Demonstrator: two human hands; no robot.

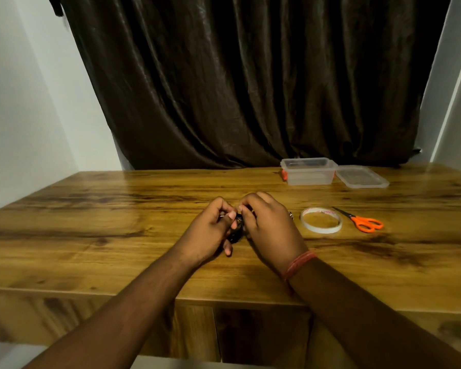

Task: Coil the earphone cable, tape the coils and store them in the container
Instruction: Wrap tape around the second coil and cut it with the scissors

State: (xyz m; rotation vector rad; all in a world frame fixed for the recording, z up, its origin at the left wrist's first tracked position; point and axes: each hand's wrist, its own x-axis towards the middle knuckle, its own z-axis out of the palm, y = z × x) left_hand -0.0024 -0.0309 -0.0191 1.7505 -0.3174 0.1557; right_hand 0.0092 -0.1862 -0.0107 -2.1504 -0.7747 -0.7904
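A black coiled earphone cable (236, 233) is held between both hands over the middle of the wooden table (91, 230). My left hand (210, 230) grips its left side, thumb and fingers curled round it. My right hand (269, 227) pinches the coil from the right; most of the cable is hidden by the fingers. A roll of white tape (321, 220) lies flat to the right of my right hand. The clear plastic container (308, 171) stands open at the back right, its lid (362, 177) beside it.
Orange-handled scissors (363, 221) lie right of the tape roll. A dark curtain (250, 83) hangs behind the table, with white walls on both sides. The table's front edge runs just under my forearms.
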